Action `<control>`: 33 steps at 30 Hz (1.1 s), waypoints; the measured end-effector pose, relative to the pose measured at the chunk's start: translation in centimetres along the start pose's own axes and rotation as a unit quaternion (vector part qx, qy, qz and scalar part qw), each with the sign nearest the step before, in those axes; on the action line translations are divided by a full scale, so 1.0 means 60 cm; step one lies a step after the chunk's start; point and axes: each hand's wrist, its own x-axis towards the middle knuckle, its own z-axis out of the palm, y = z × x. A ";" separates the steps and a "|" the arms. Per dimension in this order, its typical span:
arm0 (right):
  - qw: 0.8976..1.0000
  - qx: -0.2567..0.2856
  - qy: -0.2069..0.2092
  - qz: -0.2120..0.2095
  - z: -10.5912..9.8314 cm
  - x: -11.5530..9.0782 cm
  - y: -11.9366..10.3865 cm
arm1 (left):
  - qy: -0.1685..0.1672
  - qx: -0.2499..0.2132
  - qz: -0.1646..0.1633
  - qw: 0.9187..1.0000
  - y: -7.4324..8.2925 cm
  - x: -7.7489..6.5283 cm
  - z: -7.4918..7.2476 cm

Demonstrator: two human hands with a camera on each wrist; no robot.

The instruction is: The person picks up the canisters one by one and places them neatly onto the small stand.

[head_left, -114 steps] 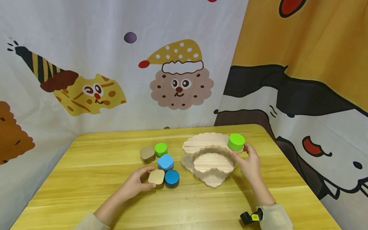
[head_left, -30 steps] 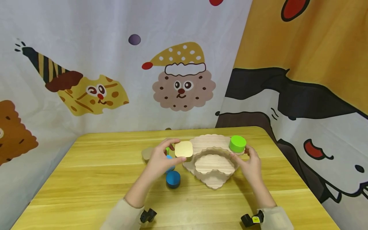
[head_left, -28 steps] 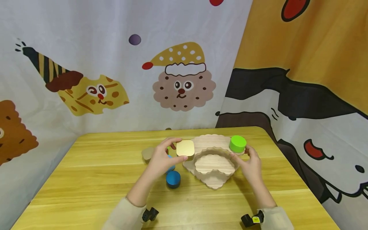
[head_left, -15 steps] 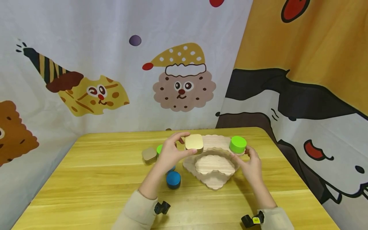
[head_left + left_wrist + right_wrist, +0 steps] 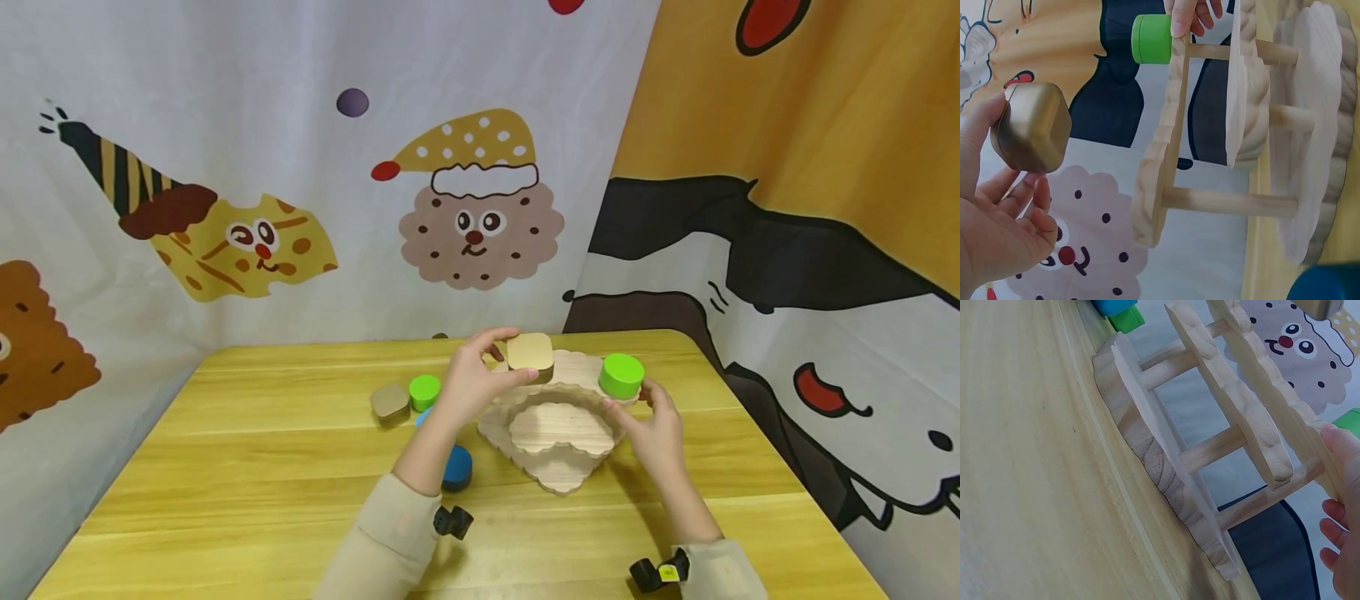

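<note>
My left hand (image 5: 476,383) pinches a gold tin (image 5: 529,353) with rounded square sides between thumb and fingers. In the left wrist view the gold tin (image 5: 1034,128) hangs level, above and apart from the top shelf. The pale wooden tiered stand (image 5: 558,427) has scalloped shelves joined by round posts. At the top shelf's right end, my right hand (image 5: 656,429) grips the edge, thumb above and fingers below, as the right wrist view shows. A round bright green tin (image 5: 622,377) stands on that end, right beside the right thumb.
Left of the stand, a darker gold tin (image 5: 390,402), a small green tin (image 5: 425,392) and a dark blue round tin (image 5: 458,468) sit on the wooden table (image 5: 225,467). A light blue tin (image 5: 423,416) is mostly hidden by my left forearm. A cartoon-print curtain (image 5: 262,125) hangs behind.
My left hand has lifted the gold tin from beside the dark blue one and carried it right and up, over the top shelf. My right hand keeps its grip on the stand.
</note>
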 end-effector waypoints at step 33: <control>1.000 0.004 -0.008 -0.001 -0.002 0.001 0.001 | -0.049 -0.034 -0.010 0.998 -0.028 0.080 0.090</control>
